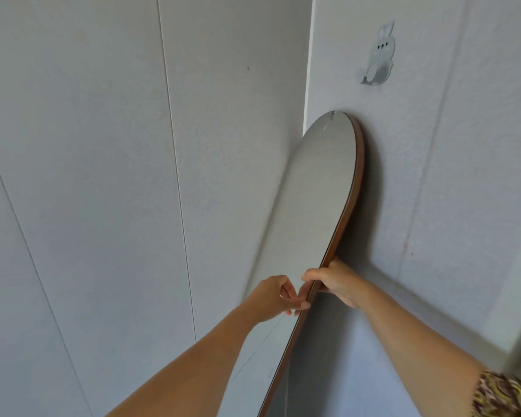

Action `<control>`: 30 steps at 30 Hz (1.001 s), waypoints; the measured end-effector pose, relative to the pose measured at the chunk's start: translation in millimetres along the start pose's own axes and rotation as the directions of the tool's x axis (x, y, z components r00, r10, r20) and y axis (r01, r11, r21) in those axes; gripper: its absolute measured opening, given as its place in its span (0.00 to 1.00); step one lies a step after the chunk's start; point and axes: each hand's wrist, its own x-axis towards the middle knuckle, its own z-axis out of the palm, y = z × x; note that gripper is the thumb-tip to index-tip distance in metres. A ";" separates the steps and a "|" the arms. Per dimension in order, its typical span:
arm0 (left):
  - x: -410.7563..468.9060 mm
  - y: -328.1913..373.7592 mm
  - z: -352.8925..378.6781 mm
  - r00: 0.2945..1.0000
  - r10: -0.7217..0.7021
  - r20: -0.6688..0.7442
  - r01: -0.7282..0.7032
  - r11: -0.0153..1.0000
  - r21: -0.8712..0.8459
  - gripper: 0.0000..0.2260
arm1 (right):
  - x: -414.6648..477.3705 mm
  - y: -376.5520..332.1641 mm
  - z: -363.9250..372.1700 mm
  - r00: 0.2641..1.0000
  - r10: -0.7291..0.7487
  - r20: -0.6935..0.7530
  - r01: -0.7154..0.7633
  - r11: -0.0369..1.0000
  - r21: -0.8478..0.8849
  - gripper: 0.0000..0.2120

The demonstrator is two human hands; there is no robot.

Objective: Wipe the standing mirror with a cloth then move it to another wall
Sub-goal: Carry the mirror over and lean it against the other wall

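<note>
Brown-framed mirror [319, 188] leans top at 12 o'clock on the wall [433, 176]. Right hand [337, 282] wraps its edge; left hand [275, 296] pinches near. No cloth seen. A loose grip may let it slide.

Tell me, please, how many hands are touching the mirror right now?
2: the right hand grips the mirror by its brown right edge; the left hand meets that edge just below, fingers curled.

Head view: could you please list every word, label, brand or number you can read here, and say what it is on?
None: no readable text anywhere.
The rabbit sticker on the wall shows only a picture.
The mirror, held by the left hand and right hand, carries no label.
</note>
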 end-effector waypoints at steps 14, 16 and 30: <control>12.1 -3.3 0.5 0.997 0.066 -0.043 -0.062 0.993 0.096 0.15 | 8.5 3.7 9.3 0.979 0.049 -0.198 -0.045 0.999 0.027 0.17; 12.6 -4.5 0.0 0.997 0.066 -0.036 -0.062 0.994 0.093 0.16 | 7.3 5.8 10.6 0.973 0.056 -0.223 -0.040 0.997 0.073 0.18; 23.0 -4.3 -11.8 0.994 0.095 0.049 -0.100 0.989 0.107 0.19 | 2.8 -3.8 6.1 0.978 0.039 -0.205 -0.038 0.999 0.011 0.16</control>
